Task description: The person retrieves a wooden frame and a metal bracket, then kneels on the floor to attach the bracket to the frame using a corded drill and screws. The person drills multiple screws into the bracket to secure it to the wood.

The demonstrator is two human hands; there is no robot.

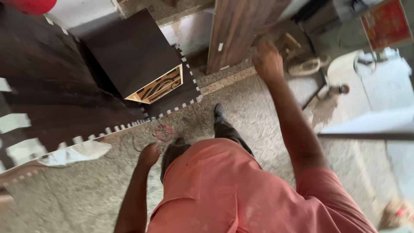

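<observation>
Head view, from the left of the frame: a dark wood-grain panel (pixel 56 86) with notched pale edging lies flat, a crumpled white cloth (pixel 73 153) at its lower edge. At lower centre the left hand (pixel 149 154) hangs curled shut and empty over the speckled stone floor (pixel 86 194). Upper right, the right hand (pixel 267 62) reaches out, blurred, its grip closed beside an upright brown board (pixel 237 30); whether it touches the board I cannot tell.

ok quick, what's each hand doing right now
Left hand: loosely curled, holding nothing, hanging by the hip.
Right hand: raised near the upright wooden board; blurred, grip cannot be told.
</observation>
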